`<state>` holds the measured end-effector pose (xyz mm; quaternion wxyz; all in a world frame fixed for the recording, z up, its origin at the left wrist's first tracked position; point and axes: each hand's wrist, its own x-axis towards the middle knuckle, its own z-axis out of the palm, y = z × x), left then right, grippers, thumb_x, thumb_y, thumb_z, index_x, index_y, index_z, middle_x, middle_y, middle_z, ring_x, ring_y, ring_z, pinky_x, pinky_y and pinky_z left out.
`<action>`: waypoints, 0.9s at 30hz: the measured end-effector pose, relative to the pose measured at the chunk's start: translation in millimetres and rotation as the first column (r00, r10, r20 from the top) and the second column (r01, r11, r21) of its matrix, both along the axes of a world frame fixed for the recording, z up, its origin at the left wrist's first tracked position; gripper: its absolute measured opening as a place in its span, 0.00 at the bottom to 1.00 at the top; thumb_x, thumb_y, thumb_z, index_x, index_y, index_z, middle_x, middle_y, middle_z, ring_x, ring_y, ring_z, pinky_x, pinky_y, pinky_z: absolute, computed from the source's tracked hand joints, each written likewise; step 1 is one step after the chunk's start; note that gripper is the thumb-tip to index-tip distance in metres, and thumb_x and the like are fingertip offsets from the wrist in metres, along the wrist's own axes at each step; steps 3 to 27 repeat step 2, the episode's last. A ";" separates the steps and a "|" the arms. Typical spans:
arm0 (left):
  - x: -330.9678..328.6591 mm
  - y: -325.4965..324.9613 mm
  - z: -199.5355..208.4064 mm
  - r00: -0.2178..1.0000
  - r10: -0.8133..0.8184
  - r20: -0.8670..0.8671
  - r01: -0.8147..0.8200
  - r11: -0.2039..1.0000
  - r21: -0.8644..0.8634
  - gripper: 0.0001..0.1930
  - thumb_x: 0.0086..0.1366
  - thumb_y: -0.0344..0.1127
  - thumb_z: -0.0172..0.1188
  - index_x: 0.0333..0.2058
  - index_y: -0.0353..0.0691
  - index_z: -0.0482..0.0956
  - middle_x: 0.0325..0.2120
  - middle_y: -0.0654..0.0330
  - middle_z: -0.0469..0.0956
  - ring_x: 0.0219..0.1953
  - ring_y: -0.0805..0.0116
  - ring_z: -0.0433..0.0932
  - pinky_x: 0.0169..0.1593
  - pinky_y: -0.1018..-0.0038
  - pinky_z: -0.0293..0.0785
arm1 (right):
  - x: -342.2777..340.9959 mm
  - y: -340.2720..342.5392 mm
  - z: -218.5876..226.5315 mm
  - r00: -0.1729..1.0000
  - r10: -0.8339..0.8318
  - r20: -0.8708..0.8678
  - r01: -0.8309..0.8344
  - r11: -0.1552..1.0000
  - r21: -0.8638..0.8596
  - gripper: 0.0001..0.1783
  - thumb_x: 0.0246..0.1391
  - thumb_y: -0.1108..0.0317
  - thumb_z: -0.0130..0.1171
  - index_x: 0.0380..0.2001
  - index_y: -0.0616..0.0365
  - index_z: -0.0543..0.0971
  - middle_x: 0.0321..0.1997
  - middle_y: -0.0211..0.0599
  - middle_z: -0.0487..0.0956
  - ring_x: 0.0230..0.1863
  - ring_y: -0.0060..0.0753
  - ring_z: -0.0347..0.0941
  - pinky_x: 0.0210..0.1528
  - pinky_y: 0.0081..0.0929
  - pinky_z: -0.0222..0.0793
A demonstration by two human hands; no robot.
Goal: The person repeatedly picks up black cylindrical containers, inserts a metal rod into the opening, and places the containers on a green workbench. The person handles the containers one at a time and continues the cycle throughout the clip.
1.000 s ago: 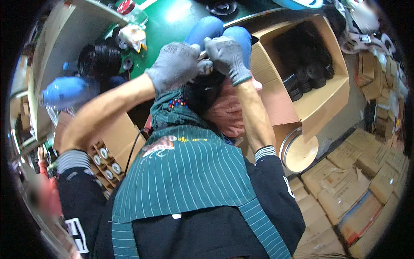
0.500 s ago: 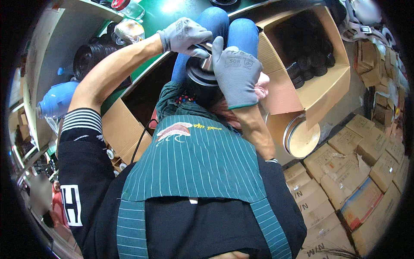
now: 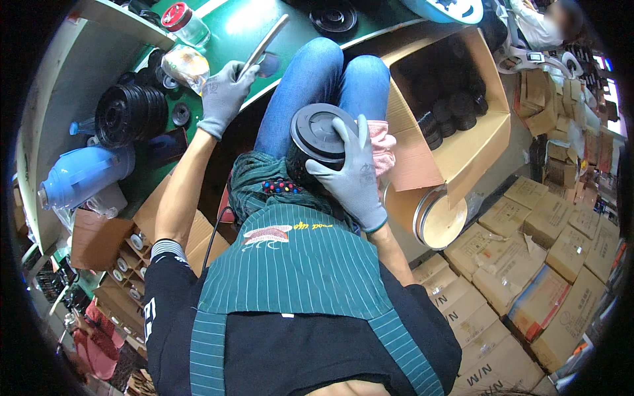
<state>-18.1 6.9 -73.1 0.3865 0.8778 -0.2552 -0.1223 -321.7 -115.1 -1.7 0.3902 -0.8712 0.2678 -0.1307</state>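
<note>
My left hand (image 3: 228, 96), in a grey work glove, is closed round the lower end of a long, slim metal tool (image 3: 269, 41). Its free end points up and right over the green table; the exact kind of tool does not show. On my lap lies a black round ribbed disc-shaped part (image 3: 316, 129), seen at a slight tilt. My right hand (image 3: 353, 178), gloved alike, grips the part's right and near side with thumb and fingers spread round it. Something dark beneath the disc is mostly hidden.
A cardboard box (image 3: 479, 142) of black round parts stands at my right. On the green table (image 3: 247, 30) are a red-lidded jar (image 3: 188, 25), stacked black discs (image 3: 132, 113) and another black disc (image 3: 332, 18). A blue flask (image 3: 89, 173) lies left; cartons (image 3: 508, 264) cover the right floor.
My left hand has moved left, away from the part, lifting the metal tool. My right hand has shifted down onto the black disc's edge, and the disc's face now shows more fully.
</note>
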 end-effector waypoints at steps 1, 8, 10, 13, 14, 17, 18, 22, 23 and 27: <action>4.0 0.1 0.7 0.988 0.009 0.155 -0.035 0.986 0.166 0.25 0.70 0.60 0.67 0.39 0.40 0.87 0.27 0.53 0.86 0.29 0.61 0.86 0.37 0.61 0.77 | 0.2 1.6 3.5 0.999 -0.014 -0.051 0.016 0.999 0.041 0.55 0.48 0.46 0.81 0.74 0.55 0.67 0.80 0.69 0.56 0.80 0.72 0.53 0.79 0.59 0.53; 10.3 1.6 -10.2 0.965 0.007 0.262 -0.086 0.953 0.292 0.26 0.71 0.62 0.64 0.43 0.42 0.88 0.29 0.52 0.88 0.33 0.57 0.89 0.40 0.56 0.79 | 2.3 2.1 3.8 0.999 -0.018 -0.049 0.019 0.999 0.039 0.55 0.48 0.46 0.81 0.74 0.55 0.67 0.80 0.69 0.56 0.80 0.72 0.53 0.79 0.59 0.53; 10.3 1.6 -10.2 0.965 0.007 0.262 -0.086 0.953 0.292 0.26 0.71 0.62 0.64 0.43 0.42 0.88 0.29 0.52 0.88 0.33 0.57 0.89 0.40 0.56 0.79 | 2.3 2.1 3.8 0.999 -0.018 -0.049 0.019 0.999 0.039 0.55 0.48 0.46 0.81 0.74 0.55 0.67 0.80 0.69 0.56 0.80 0.72 0.53 0.79 0.59 0.53; 10.3 1.6 -10.2 0.965 0.007 0.262 -0.086 0.953 0.292 0.26 0.71 0.62 0.64 0.43 0.42 0.88 0.29 0.52 0.88 0.33 0.57 0.89 0.40 0.56 0.79 | 2.3 2.1 3.8 0.999 -0.018 -0.049 0.019 0.999 0.039 0.55 0.48 0.46 0.81 0.74 0.55 0.67 0.80 0.69 0.56 0.80 0.72 0.53 0.79 0.59 0.53; 10.3 1.6 -10.2 0.965 0.007 0.262 -0.086 0.953 0.292 0.26 0.71 0.62 0.64 0.43 0.42 0.88 0.29 0.52 0.88 0.33 0.57 0.89 0.40 0.56 0.79 | 2.3 2.1 3.8 0.999 -0.018 -0.049 0.019 0.999 0.039 0.55 0.48 0.46 0.81 0.74 0.55 0.67 0.80 0.69 0.56 0.80 0.72 0.53 0.79 0.59 0.53; 10.3 1.6 -10.2 0.965 0.007 0.262 -0.086 0.953 0.292 0.26 0.71 0.62 0.64 0.43 0.42 0.88 0.29 0.52 0.88 0.33 0.57 0.89 0.40 0.56 0.79 | 2.3 2.1 3.8 0.999 -0.018 -0.049 0.019 0.999 0.039 0.55 0.48 0.46 0.81 0.74 0.55 0.67 0.80 0.69 0.56 0.80 0.72 0.53 0.79 0.59 0.53; 10.3 1.6 -10.2 0.965 0.007 0.262 -0.086 0.953 0.292 0.26 0.71 0.62 0.64 0.43 0.42 0.88 0.29 0.52 0.88 0.33 0.57 0.89 0.40 0.56 0.79 | 2.3 2.1 3.8 0.999 -0.018 -0.049 0.019 0.999 0.039 0.55 0.48 0.46 0.81 0.74 0.55 0.67 0.80 0.69 0.56 0.80 0.72 0.53 0.79 0.59 0.53; 10.3 1.6 -10.2 0.965 0.007 0.262 -0.086 0.953 0.292 0.26 0.71 0.62 0.64 0.43 0.42 0.88 0.29 0.52 0.88 0.33 0.57 0.89 0.40 0.56 0.79 | 2.3 2.1 3.8 0.999 -0.018 -0.049 0.019 0.999 0.039 0.55 0.48 0.46 0.81 0.74 0.55 0.67 0.80 0.69 0.56 0.80 0.72 0.53 0.79 0.59 0.53; 10.3 1.6 -10.2 0.965 0.007 0.262 -0.086 0.953 0.292 0.26 0.71 0.62 0.64 0.43 0.42 0.88 0.29 0.52 0.88 0.33 0.57 0.89 0.40 0.56 0.79 | 2.3 2.1 3.8 0.999 -0.018 -0.049 0.019 0.999 0.039 0.55 0.48 0.46 0.81 0.74 0.55 0.67 0.80 0.69 0.56 0.80 0.72 0.53 0.79 0.59 0.53; 10.3 1.6 -10.2 0.965 0.007 0.262 -0.086 0.953 0.292 0.26 0.71 0.62 0.64 0.43 0.42 0.88 0.29 0.52 0.88 0.33 0.57 0.89 0.40 0.56 0.79 | 2.3 2.1 3.8 0.999 -0.018 -0.049 0.019 0.999 0.039 0.55 0.48 0.46 0.81 0.74 0.55 0.67 0.80 0.69 0.56 0.80 0.72 0.53 0.79 0.59 0.53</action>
